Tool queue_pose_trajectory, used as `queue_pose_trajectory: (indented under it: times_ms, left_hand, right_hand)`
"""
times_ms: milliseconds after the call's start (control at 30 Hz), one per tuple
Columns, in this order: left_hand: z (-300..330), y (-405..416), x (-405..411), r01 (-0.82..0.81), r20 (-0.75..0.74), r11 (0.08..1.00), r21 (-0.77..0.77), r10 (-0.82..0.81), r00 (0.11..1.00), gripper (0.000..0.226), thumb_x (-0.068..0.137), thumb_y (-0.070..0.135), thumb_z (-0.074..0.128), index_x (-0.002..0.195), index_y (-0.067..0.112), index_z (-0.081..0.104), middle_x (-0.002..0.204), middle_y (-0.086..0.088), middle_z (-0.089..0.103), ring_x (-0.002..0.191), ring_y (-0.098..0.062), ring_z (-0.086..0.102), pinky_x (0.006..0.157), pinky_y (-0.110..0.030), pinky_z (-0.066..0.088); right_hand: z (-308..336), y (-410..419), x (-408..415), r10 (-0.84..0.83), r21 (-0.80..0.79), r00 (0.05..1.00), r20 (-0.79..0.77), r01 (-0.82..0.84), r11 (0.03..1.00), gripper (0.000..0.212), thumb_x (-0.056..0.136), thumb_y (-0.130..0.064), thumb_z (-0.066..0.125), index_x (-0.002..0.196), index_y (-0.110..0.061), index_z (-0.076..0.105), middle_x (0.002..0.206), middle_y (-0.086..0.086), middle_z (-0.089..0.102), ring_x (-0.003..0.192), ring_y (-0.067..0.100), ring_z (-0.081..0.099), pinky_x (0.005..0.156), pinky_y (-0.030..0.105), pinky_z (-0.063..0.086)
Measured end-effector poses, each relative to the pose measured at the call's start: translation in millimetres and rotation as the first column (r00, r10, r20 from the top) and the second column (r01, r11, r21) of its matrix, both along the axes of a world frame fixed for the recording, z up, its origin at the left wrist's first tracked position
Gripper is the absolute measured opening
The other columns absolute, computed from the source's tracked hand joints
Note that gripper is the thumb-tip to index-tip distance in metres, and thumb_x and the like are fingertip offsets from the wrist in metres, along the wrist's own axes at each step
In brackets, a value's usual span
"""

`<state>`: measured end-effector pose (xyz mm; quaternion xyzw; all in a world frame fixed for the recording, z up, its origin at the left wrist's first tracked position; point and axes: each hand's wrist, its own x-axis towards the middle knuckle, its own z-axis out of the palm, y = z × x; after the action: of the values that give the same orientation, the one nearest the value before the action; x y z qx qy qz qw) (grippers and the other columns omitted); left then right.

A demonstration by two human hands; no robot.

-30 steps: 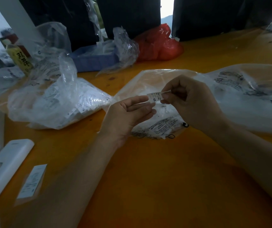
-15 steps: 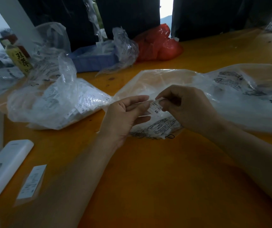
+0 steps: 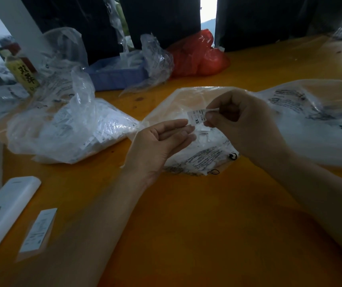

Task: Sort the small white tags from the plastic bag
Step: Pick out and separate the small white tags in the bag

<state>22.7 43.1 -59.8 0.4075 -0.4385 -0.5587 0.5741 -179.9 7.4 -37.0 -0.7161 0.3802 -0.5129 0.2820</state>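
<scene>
Orange tabletop [image 3: 186, 235] filled nearly the whole view, glossy and marked with a few dark specks, and behind it the room was dim, with dark panels [image 3: 159, 19] broken by one bright gap. At the far left edge a white remote-like device [image 3: 4, 212] lay flat on the table, and just beside it a narrow white printed card [image 3: 38, 229]. Farther back on the left stood a yellow bottle [image 3: 24, 75] with black characters, partly behind crumpled plastic. In front of it sat a bulging clear plastic bag [image 3: 68, 131] packed with small white tags. Behind that bag a blue tray [image 3: 116, 76] held more crumpled clear plastic, and a red plastic bag [image 3: 197, 54] lay beside it near the table's back edge.

At centre the left hand [image 3: 157, 146] was held palm up, fingers relaxed and nearly straight, gripping nothing; its fingertips were just beside the lower edge of a small white tag [image 3: 196, 118] printed "XS". The right hand [image 3: 246, 125] pinched that tag between thumb and forefinger, its other fingers curled in. The tag was lifted above a flattened clear bag [image 3: 205, 158] with black printing, which lay on the table under both hands with loose white tags showing inside. To the right another large clear printed bag [image 3: 315, 121] spread across the table towards the edge of view.
</scene>
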Motion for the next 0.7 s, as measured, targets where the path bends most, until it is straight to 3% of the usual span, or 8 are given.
queue_pose_trajectory:
  times_ms: [100, 267, 533, 700]
  left_hand:
    - [-0.6, -0.6, 0.2, 0.002, 0.002, 1.0, 0.01, -0.002, 1.0, 0.024, 0.077, 0.012, 0.084, 0.1, 0.017, 0.085, 0.114, -0.018, 0.079, 0.107, -0.031, 0.078, 0.088, -0.027, 0.062]
    - [-2.2, -1.0, -0.4, -0.009, -0.012, 1.0, 0.007, 0.009, 1.0, 0.026, 0.075, 0.013, 0.086, 0.101, 0.016, 0.084, 0.112, -0.02, 0.079, 0.106, -0.033, 0.078, 0.088, -0.027, 0.062]
    - [-2.0, -1.0, -3.0, -0.059, 0.001, 0.998, 0.024, 0.059, 0.998, 0.042, 0.077, 0.015, 0.084, 0.117, 0.003, 0.074, 0.109, -0.019, 0.08, 0.104, -0.032, 0.079, 0.086, -0.026, 0.062]
    - [0.6, 0.2, -1.8, -0.082, 0.064, 0.997, 0.012, 0.081, 0.995, 0.031, 0.077, 0.021, 0.082, 0.108, 0.015, 0.081, 0.103, -0.017, 0.081, 0.098, -0.024, 0.08, 0.081, -0.023, 0.062]
  right_hand:
    - [-2.2, -0.5, 0.8, -0.002, -0.003, 0.999, -0.04, 0.002, 1.0, 0.01, 0.092, -0.014, 0.073, 0.096, -0.021, 0.067, 0.087, -0.008, 0.074, 0.082, 0.004, 0.074, 0.077, 0.032, 0.062]
    - [-4.8, -0.8, 2.1, -0.043, -0.015, 0.994, -0.102, 0.041, 0.999, 0.011, 0.092, -0.015, 0.073, 0.095, -0.024, 0.067, 0.084, -0.012, 0.074, 0.08, 0.002, 0.073, 0.075, 0.032, 0.062]
    - [-8.6, 1.3, 4.9, -0.097, -0.133, 0.972, -0.215, 0.069, 0.989, 0.01, 0.093, -0.015, 0.072, 0.1, -0.022, 0.069, 0.088, -0.017, 0.069, 0.085, -0.002, 0.067, 0.077, 0.011, 0.053]
    - [-9.5, -1.5, 3.8, -0.114, -0.148, 0.95, -0.289, 0.074, 0.986, 0.011, 0.096, -0.016, 0.069, 0.105, -0.021, 0.073, 0.085, -0.019, 0.067, 0.085, -0.003, 0.065, 0.074, 0.006, 0.049]
